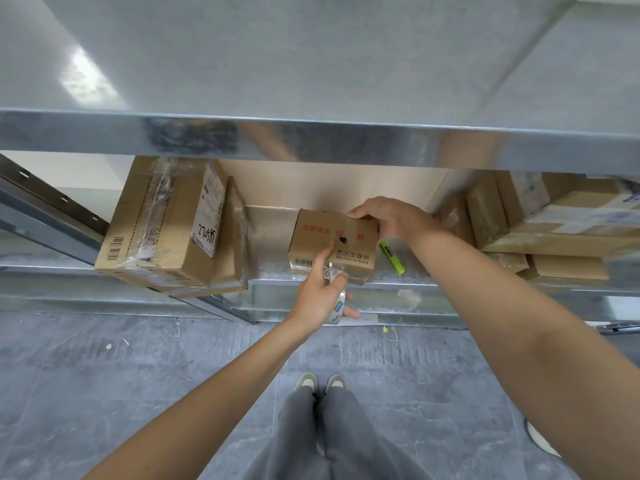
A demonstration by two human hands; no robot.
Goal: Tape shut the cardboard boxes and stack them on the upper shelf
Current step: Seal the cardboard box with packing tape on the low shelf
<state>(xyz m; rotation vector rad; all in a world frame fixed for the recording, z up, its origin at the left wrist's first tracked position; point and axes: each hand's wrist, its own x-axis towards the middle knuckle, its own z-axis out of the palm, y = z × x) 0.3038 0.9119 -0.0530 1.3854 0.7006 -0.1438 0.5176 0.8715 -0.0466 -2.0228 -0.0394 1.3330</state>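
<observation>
A small cardboard box (349, 245) with red print sits at the front edge of the middle metal shelf (270, 237). My right hand (388, 218) grips its far right corner from above. My left hand (320, 294) holds a roll of clear tape (338, 308) just below the box's front face, with the thumb and a finger up against that face. The upper shelf (311, 81) spans the view above, its bare grey top showing no boxes.
A large taped box (162, 223) leans at the shelf's left. Several flat cardboard boxes (554, 233) are stacked at the right. A green marker (393, 259) lies beside the small box. A slanted metal brace (52, 209) runs at the far left. Grey floor lies below.
</observation>
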